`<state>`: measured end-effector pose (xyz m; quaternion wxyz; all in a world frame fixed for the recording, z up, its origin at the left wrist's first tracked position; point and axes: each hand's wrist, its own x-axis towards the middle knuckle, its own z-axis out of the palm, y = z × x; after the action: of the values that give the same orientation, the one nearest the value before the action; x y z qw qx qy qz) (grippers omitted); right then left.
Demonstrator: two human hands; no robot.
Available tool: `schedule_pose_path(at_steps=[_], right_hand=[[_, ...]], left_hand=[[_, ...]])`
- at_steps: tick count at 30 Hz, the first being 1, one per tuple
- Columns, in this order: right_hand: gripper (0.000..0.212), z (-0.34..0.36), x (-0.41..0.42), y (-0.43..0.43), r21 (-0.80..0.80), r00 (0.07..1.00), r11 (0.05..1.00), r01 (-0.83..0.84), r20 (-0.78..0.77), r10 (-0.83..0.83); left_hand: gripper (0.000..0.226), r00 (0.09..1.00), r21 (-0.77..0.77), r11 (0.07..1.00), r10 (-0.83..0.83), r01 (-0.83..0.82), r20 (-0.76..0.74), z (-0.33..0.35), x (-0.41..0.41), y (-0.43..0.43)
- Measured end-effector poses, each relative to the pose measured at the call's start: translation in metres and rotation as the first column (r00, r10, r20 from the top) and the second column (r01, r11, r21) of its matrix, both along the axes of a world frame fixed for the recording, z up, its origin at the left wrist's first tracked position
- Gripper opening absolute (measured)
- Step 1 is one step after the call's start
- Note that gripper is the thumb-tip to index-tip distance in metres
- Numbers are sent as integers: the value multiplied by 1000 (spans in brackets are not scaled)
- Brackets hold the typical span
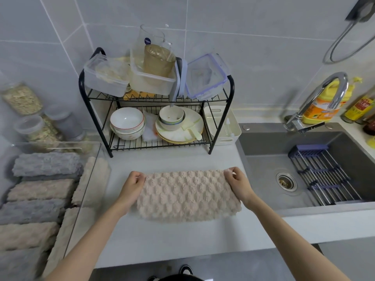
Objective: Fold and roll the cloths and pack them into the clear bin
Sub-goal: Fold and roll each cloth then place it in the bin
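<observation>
One beige cloth (188,196), far corners in left grip (133,182) and right grip (237,180)

Bright, even light; soft shadows, wide-angle bending, blurred edges.

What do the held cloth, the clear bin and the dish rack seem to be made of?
Beige cloth: soft plush fabric, probably microfibre; fuzzy, matte, raised bubble pattern. Clear bin: rigid transparent plastic, perhaps acrylic; rolled cloths show through its wall. Dish rack: thin wire and tubing, apparently metal with black coating.
</observation>
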<state>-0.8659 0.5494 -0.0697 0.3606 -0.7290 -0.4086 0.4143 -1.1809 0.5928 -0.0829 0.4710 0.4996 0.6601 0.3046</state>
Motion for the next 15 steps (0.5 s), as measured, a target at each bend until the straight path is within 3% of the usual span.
schedule_pose_path(at_steps=[5, 8, 11, 15], right_hand=[[24, -24, -12, 0, -156, 992, 986, -52, 108, 69], [27, -34, -18, -2, -161, 988, 987, -25, 145, 49], [29, -40, -21, -12, -141, 948, 990, -5, 315, 49], [26, -44, -25, -26, -320, 899, 947, -42, 402, 175]], left_hand=[[13, 977, -23, 999, -34, 29, -209, -27, -11, -3], [23, 965, -33, 999, 13, -23, -263, -42, -20, -5], [19, 939, 14, 999, 38, -36, -341, -51, -27, -16], [15, 912, -55, 996, -86, 70, -401, -56, -24, -43]])
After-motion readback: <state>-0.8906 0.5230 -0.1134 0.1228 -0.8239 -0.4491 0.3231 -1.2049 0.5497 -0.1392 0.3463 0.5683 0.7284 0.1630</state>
